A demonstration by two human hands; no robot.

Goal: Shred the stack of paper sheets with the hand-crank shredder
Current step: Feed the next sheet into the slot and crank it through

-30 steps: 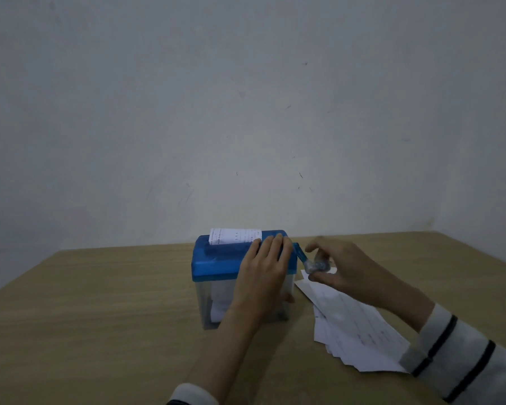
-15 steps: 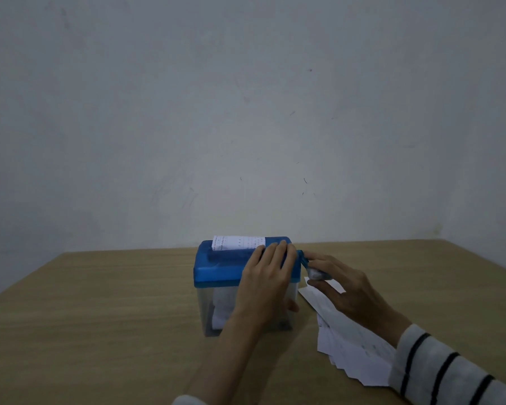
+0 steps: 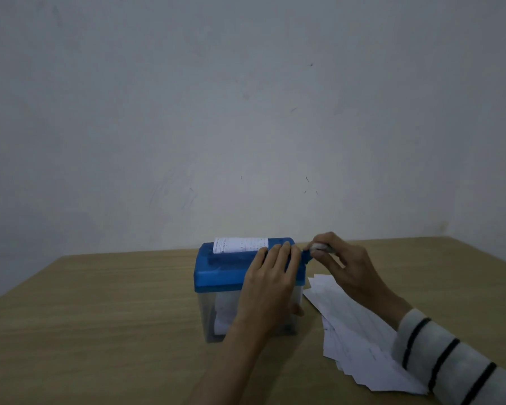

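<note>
Mid-frame: left hand (image 3: 270,283) flat, fingers straight, steadying shredder (image 3: 231,273); right hand (image 3: 345,266) fingers pinching crank (image 3: 319,249); best turned evenly, sheet (image 3: 241,244) feeding straight.

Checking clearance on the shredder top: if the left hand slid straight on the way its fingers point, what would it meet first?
Likely the sheet standing in the slot. The left hand rests on the shredder lid, fingers pointing toward the wall; the sheet sits slightly left of that line, so depth is uncertain.
</note>
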